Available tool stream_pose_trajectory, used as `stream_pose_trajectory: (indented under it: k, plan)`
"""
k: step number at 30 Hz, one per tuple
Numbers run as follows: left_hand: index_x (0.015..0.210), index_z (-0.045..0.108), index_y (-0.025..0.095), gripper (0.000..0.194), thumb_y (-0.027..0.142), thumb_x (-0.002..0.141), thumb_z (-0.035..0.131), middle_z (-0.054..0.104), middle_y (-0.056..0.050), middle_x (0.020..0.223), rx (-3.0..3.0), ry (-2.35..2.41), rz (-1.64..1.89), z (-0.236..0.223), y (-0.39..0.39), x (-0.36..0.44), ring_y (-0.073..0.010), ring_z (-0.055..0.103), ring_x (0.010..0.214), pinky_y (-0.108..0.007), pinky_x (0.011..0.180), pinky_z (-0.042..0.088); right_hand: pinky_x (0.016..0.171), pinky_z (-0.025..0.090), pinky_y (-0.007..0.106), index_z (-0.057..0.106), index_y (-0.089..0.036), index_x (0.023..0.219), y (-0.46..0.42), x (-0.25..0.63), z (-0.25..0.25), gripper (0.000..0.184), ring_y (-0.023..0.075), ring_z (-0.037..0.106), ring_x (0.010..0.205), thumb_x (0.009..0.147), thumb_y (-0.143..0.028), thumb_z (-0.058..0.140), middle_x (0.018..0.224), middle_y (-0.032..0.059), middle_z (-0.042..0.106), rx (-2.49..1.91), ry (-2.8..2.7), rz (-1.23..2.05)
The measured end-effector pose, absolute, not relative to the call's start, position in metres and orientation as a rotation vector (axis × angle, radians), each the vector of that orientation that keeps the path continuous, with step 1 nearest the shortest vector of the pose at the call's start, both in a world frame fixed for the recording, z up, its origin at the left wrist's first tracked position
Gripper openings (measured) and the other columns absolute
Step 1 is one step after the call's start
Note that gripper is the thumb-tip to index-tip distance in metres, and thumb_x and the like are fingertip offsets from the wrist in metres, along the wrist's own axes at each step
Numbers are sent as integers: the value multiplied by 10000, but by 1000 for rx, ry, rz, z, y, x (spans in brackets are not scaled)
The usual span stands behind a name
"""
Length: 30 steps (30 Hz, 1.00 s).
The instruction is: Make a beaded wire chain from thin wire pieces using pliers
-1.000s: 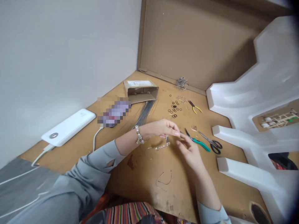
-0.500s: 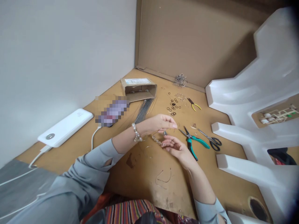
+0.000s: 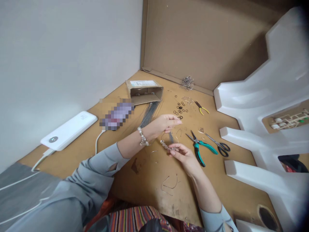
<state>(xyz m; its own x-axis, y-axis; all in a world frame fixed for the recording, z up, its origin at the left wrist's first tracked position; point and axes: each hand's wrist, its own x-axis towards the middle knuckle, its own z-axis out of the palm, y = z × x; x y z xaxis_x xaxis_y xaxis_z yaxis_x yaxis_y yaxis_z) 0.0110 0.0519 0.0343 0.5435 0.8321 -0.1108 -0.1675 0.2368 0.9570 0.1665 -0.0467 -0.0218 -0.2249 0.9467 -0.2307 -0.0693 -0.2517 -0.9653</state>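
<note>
My right hand (image 3: 182,157) pinches a short string of clear beads (image 3: 164,145) on a thin curved wire, low over the table. From the beads the wire arcs up toward my left hand (image 3: 171,123). The thumb and forefinger of that hand are pressed together above and left of the right hand; what lies between their tips is too fine to make out. Around the left wrist is a bracelet of clear beads (image 3: 143,137). A small bundle of grey wires (image 3: 171,138) shows on the table between the hands.
Teal-handled pliers (image 3: 199,145) and black scissors (image 3: 223,148) lie right of my hands. Beyond are dark rings (image 3: 180,108), yellow-handled pliers (image 3: 202,108) and a cardboard box (image 3: 145,91) with long wires (image 3: 148,114). Loose bent wires (image 3: 169,185) lie nearer me. A power bank (image 3: 70,130) sits left.
My left hand has risen slightly, away from the right hand, and the gap between them is wider. The right hand keeps hold of the beads.
</note>
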Motion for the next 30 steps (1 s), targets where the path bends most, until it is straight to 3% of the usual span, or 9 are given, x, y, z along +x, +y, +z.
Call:
stream_pose_trajectory:
  k: [6,10,17,22,30]
  plan:
    - [791,591,131,203,325,753,639,387,72,528,1163,772,822,32,55,9,-17,296,421,-179,424,215,859,465,357,704,-223,828,-44,168,-24,165,199,602,962,758,-366,659,1006,48,679,-1130,-986,1499]
    - [810,609,136,191,319,757,614,469,56,569,1350,844,786,33,55,8,-22,342,416,-178,429,280,891,453,379,692,-219,821,-40,172,-21,132,182,641,874,765,-334,661,835,30,710,-1093,-832,1372]
    - [847,634,125,209,290,787,522,596,0,695,1694,864,656,32,45,13,-62,454,503,-181,467,361,629,494,290,636,-211,846,-46,176,-10,125,135,605,580,777,-314,648,616,-16,636,-1272,-1024,1027]
    - [786,661,134,228,178,807,439,656,-32,762,2194,748,569,34,35,16,-127,559,714,-225,660,406,497,439,237,624,-190,803,-51,178,-6,181,106,522,472,799,-369,595,545,-27,565,-1491,-1362,866]
    - [856,667,140,270,123,796,405,671,-66,885,2438,798,452,34,28,18,-160,584,809,-265,753,410,476,450,227,533,-197,803,-50,180,-7,249,113,555,465,753,-421,631,592,-15,621,-1498,-1261,970]
